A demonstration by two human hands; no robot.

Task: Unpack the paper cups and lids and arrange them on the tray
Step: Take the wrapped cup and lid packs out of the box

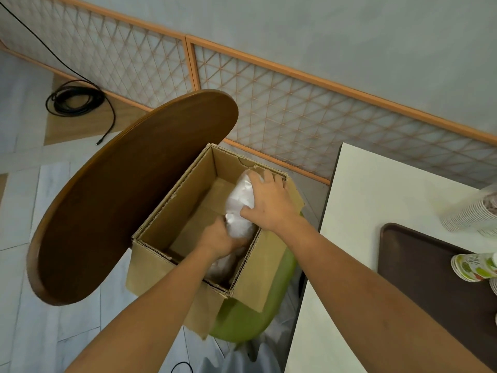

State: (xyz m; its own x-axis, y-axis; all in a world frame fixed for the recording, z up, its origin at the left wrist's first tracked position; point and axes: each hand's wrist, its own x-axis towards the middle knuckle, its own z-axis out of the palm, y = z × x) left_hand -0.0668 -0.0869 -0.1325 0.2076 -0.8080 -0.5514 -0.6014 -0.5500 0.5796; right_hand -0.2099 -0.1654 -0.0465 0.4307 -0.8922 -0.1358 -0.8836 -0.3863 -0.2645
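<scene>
An open cardboard box (166,211) sits on a green seat. Inside it, along the right wall, lies a clear plastic bag of white lids (240,200). My right hand (269,203) grips the bag's upper part from the right. My left hand (220,238) holds its lower end, fingers curled under it. On the white counter at the right lies a dark brown tray (419,267). A printed stack of paper cups (473,266) lies on its side on the tray. A blurred sleeve of cups (473,214) lies at the right edge beside the tray.
A round brown table top (129,195) stands just left of the box. The green seat (247,316) shows under the box. The white counter (376,189) has bare surface beyond the tray. A coiled black cable (75,100) lies on the floor by the lattice wall.
</scene>
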